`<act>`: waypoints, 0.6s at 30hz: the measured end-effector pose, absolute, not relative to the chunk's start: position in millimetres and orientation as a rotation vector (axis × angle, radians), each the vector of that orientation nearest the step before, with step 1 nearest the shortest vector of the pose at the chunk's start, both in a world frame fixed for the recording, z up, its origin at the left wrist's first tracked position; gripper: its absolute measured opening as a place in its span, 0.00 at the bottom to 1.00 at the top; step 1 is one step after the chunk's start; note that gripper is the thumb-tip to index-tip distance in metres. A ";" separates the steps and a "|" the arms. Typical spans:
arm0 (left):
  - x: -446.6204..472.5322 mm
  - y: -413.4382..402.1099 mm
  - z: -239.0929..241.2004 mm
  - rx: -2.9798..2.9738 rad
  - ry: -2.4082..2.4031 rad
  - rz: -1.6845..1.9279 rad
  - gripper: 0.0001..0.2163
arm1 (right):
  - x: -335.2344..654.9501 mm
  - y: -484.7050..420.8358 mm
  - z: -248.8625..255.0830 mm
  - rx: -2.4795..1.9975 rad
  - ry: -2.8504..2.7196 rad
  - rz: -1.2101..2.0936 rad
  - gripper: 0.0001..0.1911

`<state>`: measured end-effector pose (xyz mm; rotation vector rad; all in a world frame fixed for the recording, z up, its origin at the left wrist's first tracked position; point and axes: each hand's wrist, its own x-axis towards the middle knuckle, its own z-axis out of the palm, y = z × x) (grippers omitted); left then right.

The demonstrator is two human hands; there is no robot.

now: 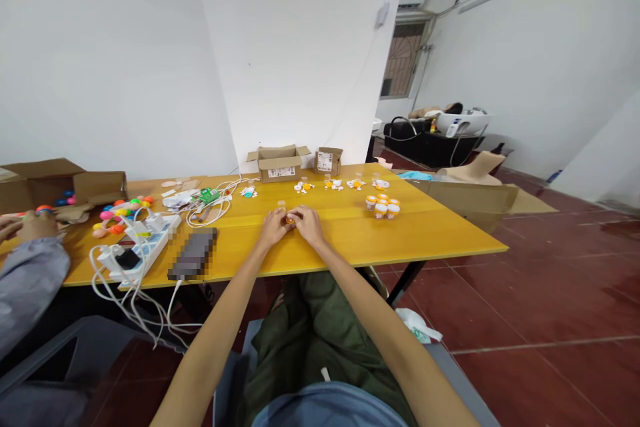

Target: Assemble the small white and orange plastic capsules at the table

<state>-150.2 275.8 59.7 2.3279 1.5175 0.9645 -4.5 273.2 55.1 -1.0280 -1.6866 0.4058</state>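
My left hand (274,227) and my right hand (307,224) meet above the yellow table, fingers curled in. Between their fingertips is a small orange piece (289,219), perhaps a cap, mostly hidden by the fingers. Just behind my left hand stands a small clear jar (281,205). Off to the right a cluster of small jars with orange lids and white labels (383,205) stands upright. Along the back lie little groups of orange and white parts (304,185) with clear jars among them, and one group with a teal part (249,192).
Two open cardboard boxes (283,172) (329,161) stand at the wall. To the left are a white power strip (159,240) with tangled cables, a dark pixelated device (194,253) and colourful balls (120,215). A co-worker's hand (39,223) is at far left.
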 end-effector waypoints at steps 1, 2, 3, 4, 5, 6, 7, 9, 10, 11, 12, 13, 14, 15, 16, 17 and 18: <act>-150.3 275.3 60.4 2.331 1.514 0.959 0.09 | -4.5 273.3 54.9 -1.018 -1.691 0.415 0.10; -150.4 274.8 61.0 2.334 1.512 0.954 0.09 | -4.4 273.4 54.7 -1.010 -1.694 0.423 0.11; -150.4 274.5 61.4 2.336 1.511 0.951 0.09 | -4.3 273.5 54.5 -1.002 -1.697 0.432 0.11; -150.4 274.2 61.7 2.336 1.511 0.947 0.09 | -4.2 273.6 54.3 -0.994 -1.699 0.441 0.12; -150.3 273.9 62.0 2.334 1.512 0.945 0.09 | -4.1 273.6 54.3 -0.987 -1.701 0.449 0.12; -150.1 273.7 62.3 2.332 1.513 0.943 0.09 | -4.0 273.6 54.3 -0.981 -1.703 0.456 0.13; -149.9 273.4 62.6 2.330 1.512 0.939 0.09 | -4.0 273.6 54.3 -0.978 -1.704 0.462 0.13; -149.5 272.9 63.2 2.323 1.509 0.934 0.08 | -4.2 273.6 54.6 -0.977 -1.703 0.473 0.14; -149.3 272.6 63.5 2.320 1.509 0.932 0.08 | -4.5 273.5 54.7 -0.978 -1.702 0.480 0.14; -149.2 272.5 63.6 2.317 1.509 0.931 0.08 | -4.8 273.6 54.8 -0.981 -1.700 0.487 0.15; -149.1 272.4 63.8 2.315 1.509 0.929 0.08 | -5.1 273.6 54.8 -0.986 -1.698 0.494 0.15; -149.1 272.4 63.9 2.314 1.509 0.928 0.08 | -5.5 273.7 54.7 -0.991 -1.695 0.499 0.15; -149.0 272.3 63.9 2.314 1.510 0.928 0.08 | -5.8 273.8 54.6 -0.995 -1.692 0.502 0.15; -148.9 272.2 64.0 2.316 1.509 0.926 0.08 | -6.0 273.9 54.4 -0.998 -1.690 0.503 0.15; -148.7 272.0 64.3 2.317 1.511 0.927 0.08 | -6.1 273.9 54.4 -1.000 -1.689 0.502 0.14; -148.5 271.7 64.6 2.315 1.517 0.926 0.08 | -6.0 273.8 54.4 -1.000 -1.688 0.501 0.14; -148.2 271.2 65.1 2.313 1.524 0.925 0.08 | -5.8 273.6 54.6 -1.000 -1.689 0.500 0.14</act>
